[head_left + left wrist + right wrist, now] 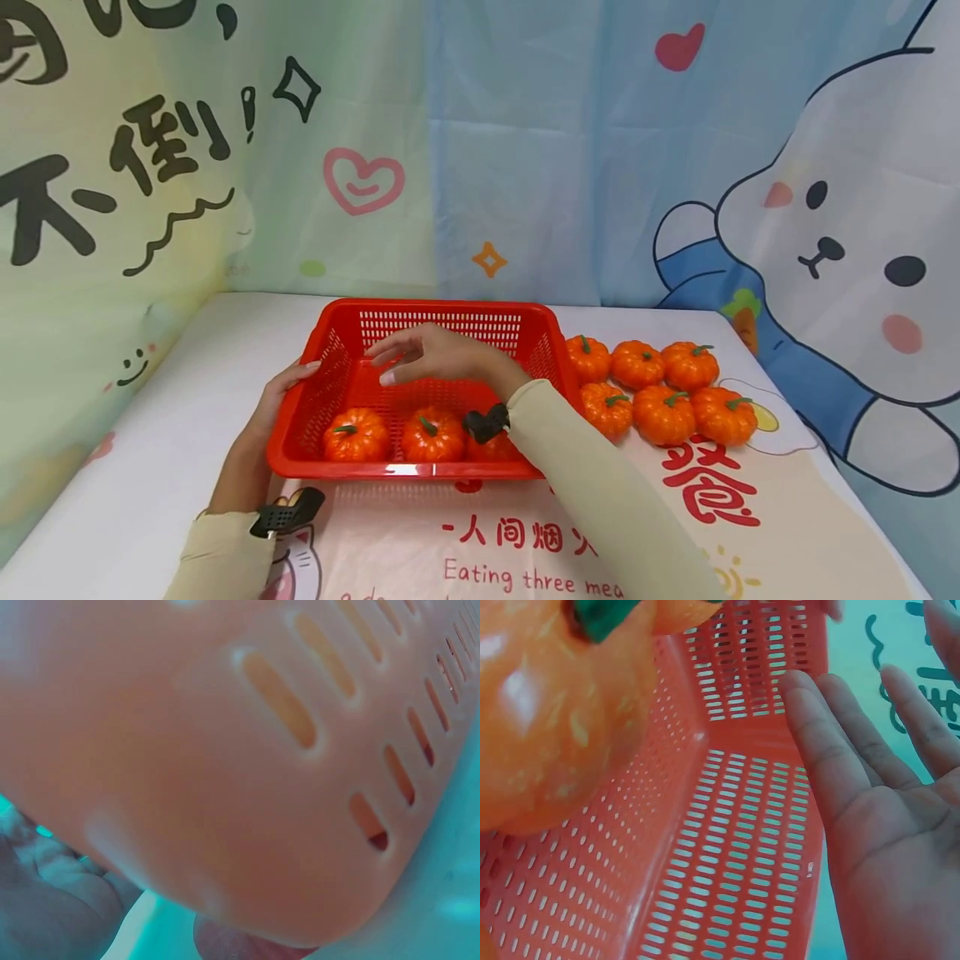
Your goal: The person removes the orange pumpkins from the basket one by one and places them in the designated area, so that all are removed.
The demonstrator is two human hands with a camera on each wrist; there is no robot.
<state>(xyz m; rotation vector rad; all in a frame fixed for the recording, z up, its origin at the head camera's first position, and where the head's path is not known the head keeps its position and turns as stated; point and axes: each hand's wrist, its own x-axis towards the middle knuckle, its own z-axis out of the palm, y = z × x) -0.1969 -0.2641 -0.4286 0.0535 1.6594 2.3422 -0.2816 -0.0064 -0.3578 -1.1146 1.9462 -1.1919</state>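
A red plastic basket point(420, 472) with slotted walls stands in the middle of the table. My left hand point(272, 406) holds its left side, with the fingertips over the rim. Inside the basket, along its near wall, lie small orange pumpkins: a left one point(356, 435), a middle one point(433, 435) and a third point(491, 450) partly hidden by my right wrist. Above the basket's interior hovers my right hand point(435, 354), fingers loosely extended and holding nothing. In the right wrist view its palm point(900, 847) is bare, and a pumpkin point(555, 720) looms close.
Several more pumpkins point(664, 415) sit in two rows on the table just right of the basket. A printed mat point(390, 533) lies beneath the basket's near side. Behind the white table point(187, 400) hangs a printed curtain point(517, 167).
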